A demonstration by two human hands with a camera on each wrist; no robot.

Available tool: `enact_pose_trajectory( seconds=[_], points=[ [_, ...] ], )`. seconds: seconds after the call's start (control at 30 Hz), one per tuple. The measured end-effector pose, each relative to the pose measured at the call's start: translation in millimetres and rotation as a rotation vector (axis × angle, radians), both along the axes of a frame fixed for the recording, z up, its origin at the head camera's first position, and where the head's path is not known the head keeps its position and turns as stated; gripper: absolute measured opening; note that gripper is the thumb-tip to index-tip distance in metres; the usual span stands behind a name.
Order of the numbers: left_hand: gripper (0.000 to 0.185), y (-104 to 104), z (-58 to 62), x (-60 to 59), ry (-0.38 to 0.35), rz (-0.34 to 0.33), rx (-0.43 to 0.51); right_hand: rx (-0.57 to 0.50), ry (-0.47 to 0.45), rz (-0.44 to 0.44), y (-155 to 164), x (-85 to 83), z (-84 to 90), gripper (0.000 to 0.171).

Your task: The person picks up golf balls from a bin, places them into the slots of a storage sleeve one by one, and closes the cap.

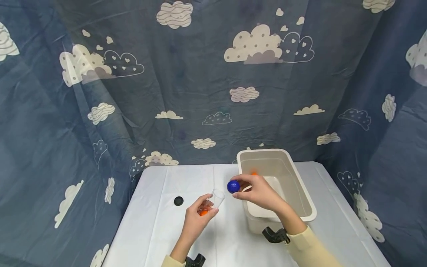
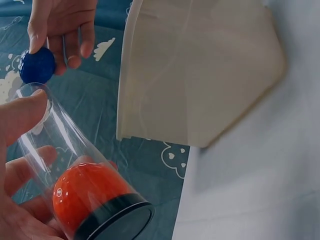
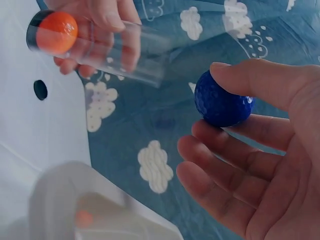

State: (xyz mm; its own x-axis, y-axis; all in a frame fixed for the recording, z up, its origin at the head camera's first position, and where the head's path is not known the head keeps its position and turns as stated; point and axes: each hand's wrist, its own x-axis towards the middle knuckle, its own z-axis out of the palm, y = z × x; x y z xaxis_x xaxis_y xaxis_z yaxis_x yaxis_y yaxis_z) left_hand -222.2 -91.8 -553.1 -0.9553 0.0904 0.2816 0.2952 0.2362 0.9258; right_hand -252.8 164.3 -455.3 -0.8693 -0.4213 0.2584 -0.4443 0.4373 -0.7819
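R hand [image 1: 258,193] pinches the blue ball [image 1: 233,186] w/ thumb on top and fingertips under, other fingers loosely spread; ball sits at the hand's left tip, just off the open mouth of the clear tube [image 1: 216,200]. L hand [image 1: 197,218] has the tube wrapped in thumb + fingers, tilted: long axis runs from the black-capped bottom low by the L palm up and rightwards to the mouth, which faces the ball. Orange ball [image 1: 203,212] already lies at the capped end. So ball is near the mouth but not in it, a small gap, slightly above and to the right of the rim. R hand is the nearer one to the ball, L the only one on the tube.

Head view gives layout: beige bin [image 1: 300,193] on the white bench [image 1: 160,230] right of both hands, R hand over its near-left rim, something small and orange inside it, black lid [image 1: 178,201] lying apart to the left. L wrist view shows what head view can't: the black cap [image 2: 120,220] closing the tube bottom, orange ball [image 2: 85,192] pressed against it. R wrist view shows the grip on the blue ball [image 3: 222,100] plainly, dimpled surface, and the tube [image 3: 125,52] across from it
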Motion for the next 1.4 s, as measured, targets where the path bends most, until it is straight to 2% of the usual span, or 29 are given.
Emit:
enact_pose_trajectory(
  seconds=[0.37, 0.67, 0.9, 1.03, 1.2, 1.4],
  points=[
    [0.045, 3.2, 3.8, 0.5, -0.018, -0.022, -0.020, 0.027, -0.045, 0.017, -14.4, -0.3, -5.1, 0.039],
    [0.046, 3.4, 5.4, 0.7, 0.005, -0.036, -0.037, 0.064, -0.071, 0.028, -18.3, -1.3, -6.6, 0.041],
    [0.048, 2.5, 5.7, 3.3, 0.015, -0.056, -0.031, 0.070, -0.092, 0.088, -18.7, -1.6, -11.1, 0.037],
    [0.048, 1.5, 6.2, 3.8, 0.011, -0.034, -0.048, 0.064, -0.084, 0.101, -17.5, -1.5, -13.7, 0.033],
    [0.041, 0.2, 6.7, 5.2, -0.031, 0.010, -0.076, 0.066, -0.065, 0.080, -12.2, -2.9, -11.0, 0.033],
    [0.042, -0.2, 6.5, 4.1, -0.021, 0.028, -0.051, 0.089, -0.014, 0.092, 1.4, -16.7, -0.8, 0.031]
  ],
)
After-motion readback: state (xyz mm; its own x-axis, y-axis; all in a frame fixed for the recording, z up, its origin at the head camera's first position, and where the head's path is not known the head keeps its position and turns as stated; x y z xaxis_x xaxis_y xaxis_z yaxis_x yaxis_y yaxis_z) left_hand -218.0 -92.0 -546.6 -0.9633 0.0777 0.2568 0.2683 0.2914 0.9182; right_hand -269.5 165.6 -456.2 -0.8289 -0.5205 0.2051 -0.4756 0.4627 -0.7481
